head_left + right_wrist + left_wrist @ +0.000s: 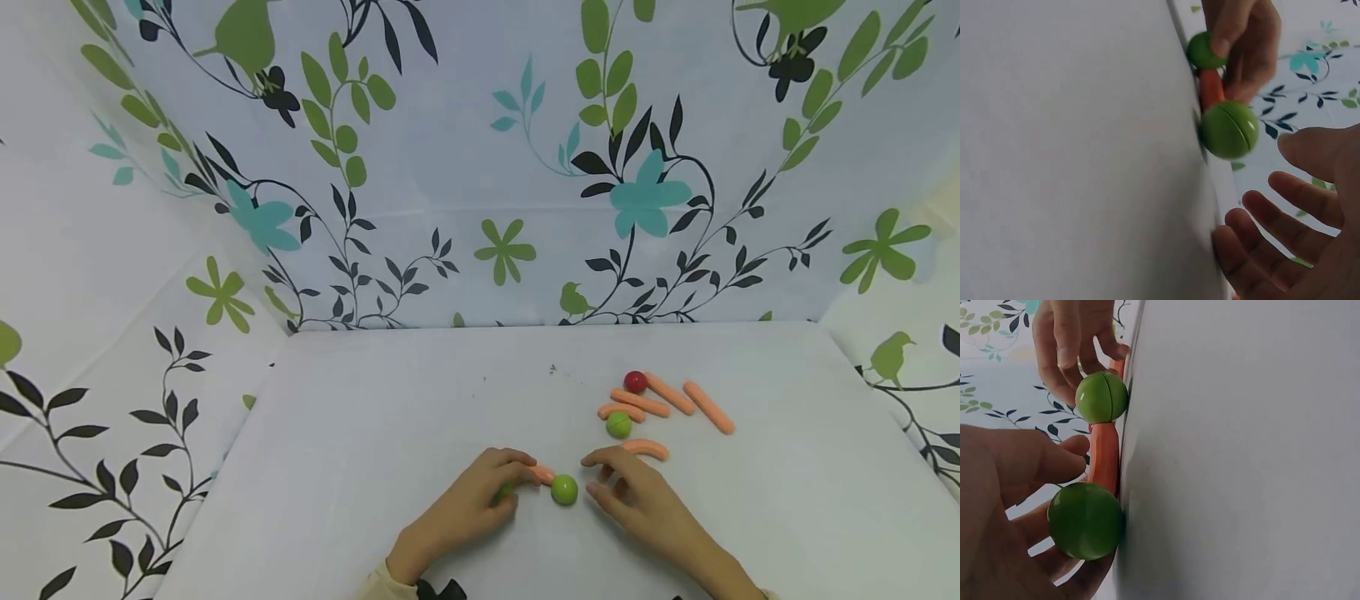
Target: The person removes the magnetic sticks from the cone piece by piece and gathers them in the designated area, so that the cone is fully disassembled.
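Note:
My left hand [471,498] curls round a green ball [1085,520], its thumb against the ball in the right wrist view. From that ball an orange stick [1105,456] runs to a second green ball [564,489], which has a thin seam. The three lie in a row on the white table, the pieces end to end. To the right of the second ball is my right hand [640,502], its fingers spread and relaxed with nothing in them. A gap shows between its thumb and that ball in the right wrist view.
Beyond my right hand lie several straight orange sticks [708,407], a curved orange stick [646,449], a red ball [635,382] and another green ball [618,424]. A leaf-patterned cloth [450,167] hangs behind the white table [360,400].

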Motion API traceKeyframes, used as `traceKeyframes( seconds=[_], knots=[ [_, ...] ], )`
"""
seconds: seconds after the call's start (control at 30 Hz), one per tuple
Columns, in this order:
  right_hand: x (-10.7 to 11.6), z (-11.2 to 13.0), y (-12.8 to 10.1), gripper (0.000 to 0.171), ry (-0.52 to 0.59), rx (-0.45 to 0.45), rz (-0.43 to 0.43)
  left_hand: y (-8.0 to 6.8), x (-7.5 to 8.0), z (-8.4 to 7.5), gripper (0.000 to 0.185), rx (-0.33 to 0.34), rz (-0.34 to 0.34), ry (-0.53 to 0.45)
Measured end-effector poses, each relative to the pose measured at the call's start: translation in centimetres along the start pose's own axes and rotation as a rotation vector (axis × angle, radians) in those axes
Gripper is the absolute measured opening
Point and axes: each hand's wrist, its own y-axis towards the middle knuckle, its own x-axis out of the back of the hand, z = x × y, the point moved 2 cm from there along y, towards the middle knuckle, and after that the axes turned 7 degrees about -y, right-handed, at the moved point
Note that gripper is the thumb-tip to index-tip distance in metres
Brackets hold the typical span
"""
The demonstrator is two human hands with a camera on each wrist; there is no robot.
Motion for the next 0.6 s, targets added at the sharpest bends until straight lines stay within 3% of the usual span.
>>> traceKeyframes(
  seconds=[0.1, 0.2, 0.37, 0.6],
  knots=[
    [-1.1, 0.4, -0.5, 0.036, 0.031, -0.028, 0.05, -0.1, -0.4, -0.1, 0.037, -0.03, -0.037, 0.025],
    [-1.6, 0.6, -0.7, 0.037, 0.039, -0.008, 0.048, 0.2, -0.7, -0.2, 0.034, -0.041, -0.062, 0.012],
    [-2.3, 0.9, -1.0, 0.035, 0.039, 0.042, 0.063, 0.3, -1.2, -0.4, 0.029, 0.018, -0.06, -0.008],
    [-2.6, 1.4, -0.9, 0.035, 0.018, 0.035, 0.052, 0.3, -1.4, -0.5, 0.021, 0.052, -0.066, -0.013]
  ],
)
